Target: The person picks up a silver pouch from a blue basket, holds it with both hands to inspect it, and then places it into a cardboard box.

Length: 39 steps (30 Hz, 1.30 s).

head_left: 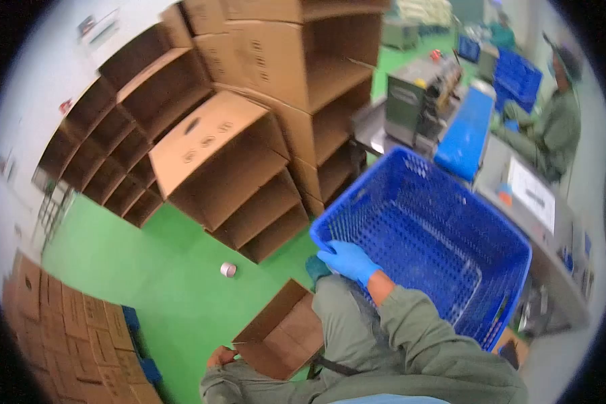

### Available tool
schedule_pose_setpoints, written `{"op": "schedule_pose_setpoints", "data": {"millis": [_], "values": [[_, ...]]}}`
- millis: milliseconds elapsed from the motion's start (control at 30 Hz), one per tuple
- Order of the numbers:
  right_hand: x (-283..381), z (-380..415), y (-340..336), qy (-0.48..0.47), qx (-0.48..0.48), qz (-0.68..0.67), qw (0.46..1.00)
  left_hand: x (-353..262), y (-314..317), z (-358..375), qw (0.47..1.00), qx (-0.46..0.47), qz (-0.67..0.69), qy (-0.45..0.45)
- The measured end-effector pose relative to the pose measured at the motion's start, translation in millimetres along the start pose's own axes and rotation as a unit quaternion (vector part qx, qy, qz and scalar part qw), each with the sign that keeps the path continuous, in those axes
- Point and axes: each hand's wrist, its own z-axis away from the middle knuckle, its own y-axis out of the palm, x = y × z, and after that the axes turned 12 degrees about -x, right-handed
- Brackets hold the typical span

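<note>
Currently: blue-gloved right hand (348, 260) grips the rim of the empty blue plastic crate (451, 269); bare left hand (220, 356) pinches a brown cardboard box flap (276, 333) (low, partly hidden).

tape roll (228, 270) on green floor (175, 283) | stacked open cartons (249, 121) | seated co-worker (552, 128)

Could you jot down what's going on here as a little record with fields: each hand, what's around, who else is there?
right hand: blue glove, gripping the rim of the blue crate
crate: looks empty, tilted
left hand: bare, on a flap of the small open carton
floor: green, with a tape roll lying on it
behind: stacked open cardboard boxes
co-worker: seated at the bench at far right
</note>
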Motion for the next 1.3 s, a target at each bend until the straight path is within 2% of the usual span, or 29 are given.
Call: {"op": "schedule_pose_setpoints", "data": {"millis": [33, 100, 167, 200, 233, 300, 333, 367, 433, 567, 633, 733, 767, 867, 967, 1033, 1067, 1167, 1300], "values": [[17.0, 5.7, -10.4, -0.013, -0.017, 0.044, 0.999, 0.3, -0.5, 1.1, 1.000, 0.002, 0.004, 0.009], [15.2, 3.7, -9.3, 0.013, -0.014, 0.050, 0.999, 1.0, -3.1, 1.3, 1.000, 0.006, -0.010, 0.020], [13.0, 3.1, -7.3, 0.028, -0.010, 0.063, 0.998, 5.7, -1.6, -4.4, 0.998, 0.015, 0.041, 0.040], [12.4, 2.7, -7.4, 0.015, -0.022, 0.058, 0.998, 34.5, 16.8, -39.6, 0.992, 0.041, 0.065, 0.103], [11.9, 3.7, -6.3, 0.003, -0.033, 0.054, 0.998, 44.2, 20.7, -46.6, 0.992, 0.044, 0.052, 0.106], [11.2, 5.1, -3.3, 0.009, -0.050, 0.049, 0.997, 53.4, 24.7, -56.7, 0.980, -0.004, -0.045, 0.195], [11.5, 4.9, -2.9, 0.003, -0.062, 0.051, 0.997, 73.0, 29.4, -85.7, 0.969, 0.069, -0.118, 0.205], [11.7, 4.7, -2.5, 0.011, -0.068, 0.051, 0.996, 68.0, 29.4, -80.3, 0.967, 0.071, -0.126, 0.211], [11.9, 5.8, -2.6, -0.006, -0.058, 0.061, 0.996, 56.4, 24.3, -60.1, 0.963, 0.015, -0.133, 0.235], [10.0, 5.2, 0.3, 0.019, -0.053, 0.030, 0.998, 28.8, 5.7, -32.5, 0.971, 0.028, -0.142, 0.189], [0.4, 0.2, 19.4, -0.033, -0.115, 0.032, 0.992, 8.3, -5.2, -20.3, 0.973, 0.025, -0.152, 0.172], [9.6, 2.8, 22.9, -0.056, -0.221, 0.057, 0.972, -26.0, -19.2, -2.7, 0.975, 0.018, -0.164, 0.150], [11.7, 2.5, 23.4, -0.034, -0.216, 0.049, 0.974, -36.7, -22.8, 2.1, 0.975, 0.015, -0.169, 0.144], [6.3, -1.9, 30.8, -0.057, -0.191, 0.054, 0.978, -62.5, -34.4, 22.0, 0.976, 0.004, -0.176, 0.125], [16.2, 10.5, 2.8, -0.059, -0.186, 0.027, 0.980, -84.5, -46.6, 42.2, 0.977, -0.009, -0.181, 0.111], [18.7, 13.0, -3.3, -0.058, -0.201, 0.011, 0.978, -95.4, -53.7, 54.3, 0.977, -0.015, -0.186, 0.103], [18.8, 15.5, -5.8, -0.055, -0.271, 0.010, 0.961, -100.6, -55.1, 60.3, 0.977, -0.018, -0.188, 0.098], [15.5, -7.6, 30.7, -0.009, -0.301, -0.016, 0.953, -109.7, -67.2, 79.7, 0.976, -0.026, -0.198, 0.085], [14.5, -7.2, 34.6, -0.034, -0.289, 0.004, 0.957, -111.5, -77.0, 97.0, 0.976, -0.037, -0.203, 0.068]]}}
